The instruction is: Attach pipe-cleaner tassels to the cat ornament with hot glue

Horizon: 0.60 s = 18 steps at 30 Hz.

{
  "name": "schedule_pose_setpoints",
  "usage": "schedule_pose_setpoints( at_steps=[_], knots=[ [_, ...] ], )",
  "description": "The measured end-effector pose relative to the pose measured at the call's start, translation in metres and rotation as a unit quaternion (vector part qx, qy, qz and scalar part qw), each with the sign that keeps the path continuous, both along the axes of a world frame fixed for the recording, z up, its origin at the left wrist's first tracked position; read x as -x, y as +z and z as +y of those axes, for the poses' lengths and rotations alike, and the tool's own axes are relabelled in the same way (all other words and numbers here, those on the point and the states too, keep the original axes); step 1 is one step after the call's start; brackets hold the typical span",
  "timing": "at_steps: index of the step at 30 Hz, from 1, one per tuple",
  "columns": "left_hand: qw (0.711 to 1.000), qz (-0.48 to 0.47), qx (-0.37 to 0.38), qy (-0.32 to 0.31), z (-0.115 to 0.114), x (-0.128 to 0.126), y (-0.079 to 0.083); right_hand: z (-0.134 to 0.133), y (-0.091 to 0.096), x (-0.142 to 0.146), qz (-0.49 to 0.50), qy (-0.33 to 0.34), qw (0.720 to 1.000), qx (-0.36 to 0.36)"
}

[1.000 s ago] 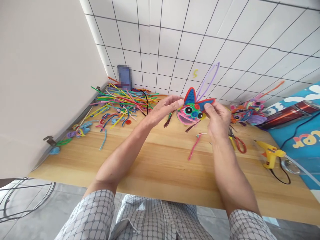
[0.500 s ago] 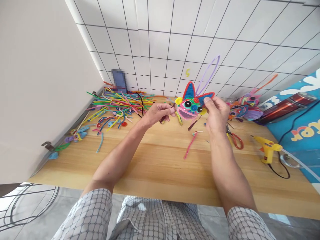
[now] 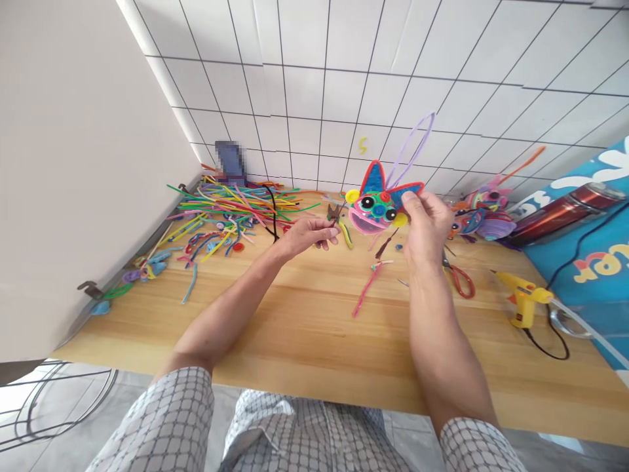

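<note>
My right hand (image 3: 427, 219) pinches a colourful pipe-cleaner animal head (image 3: 368, 221) by its blue, red-edged ear on the right. The head has big black eyes, a pink mouth, yellow coils at its sides and a lilac loop (image 3: 413, 151) rising from the top. From its right side hangs a dark brown tassel (image 3: 384, 246). My left hand (image 3: 312, 235) is beside the head, thumb and fingers closed on what looks like a matching brown tassel, mostly hidden by the fingers. Just behind those fingertips lie pliers with yellow handles (image 3: 346, 235).
Many loose pipe cleaners (image 3: 236, 203) are heaped at the back left, below a blurred phone (image 3: 230, 160). Orange-handled scissors (image 3: 462, 282), a yellow glue gun (image 3: 525, 298) with its cord and a red thermos (image 3: 565, 213) are on the right. A pink pipe-cleaner piece (image 3: 366, 292) lies mid-table.
My left hand has moved slightly left and down, away from the head, uncovering the pliers. My right hand still holds the head nearly in place. The view has shifted a little.
</note>
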State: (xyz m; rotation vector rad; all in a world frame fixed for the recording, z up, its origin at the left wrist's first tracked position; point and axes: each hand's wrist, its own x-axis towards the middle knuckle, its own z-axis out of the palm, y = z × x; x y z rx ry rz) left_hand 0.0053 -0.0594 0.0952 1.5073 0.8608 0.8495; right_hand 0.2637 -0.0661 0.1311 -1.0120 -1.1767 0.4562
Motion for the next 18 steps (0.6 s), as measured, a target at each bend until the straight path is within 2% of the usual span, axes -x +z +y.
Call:
schedule_pose_setpoints(
  at_steps=[5,9,11,15,16,18],
  knots=[
    [0.999,0.032,0.024,-0.003,0.006,0.001,-0.010,0.006,-0.005,-0.006,0.040,-0.002,0.999,0.002],
    [0.998,0.053,0.000,0.020,0.011,0.008,-0.010,0.007,-0.009,-0.004,0.067,-0.002,0.998,0.014],
    [0.996,0.056,-0.041,0.052,0.013,0.011,-0.009,0.007,-0.010,-0.002,0.069,-0.007,0.997,0.023],
    [0.980,0.066,-0.094,0.161,0.016,0.014,-0.006,0.007,-0.012,0.000,0.076,0.005,0.997,0.024],
    [0.978,0.060,-0.099,0.174,0.015,0.014,-0.005,0.008,-0.013,0.000,0.076,0.009,0.997,0.022],
    [0.983,0.033,-0.097,0.156,0.012,0.012,-0.003,0.011,-0.015,-0.002,0.073,0.011,0.997,0.019]
  ],
)
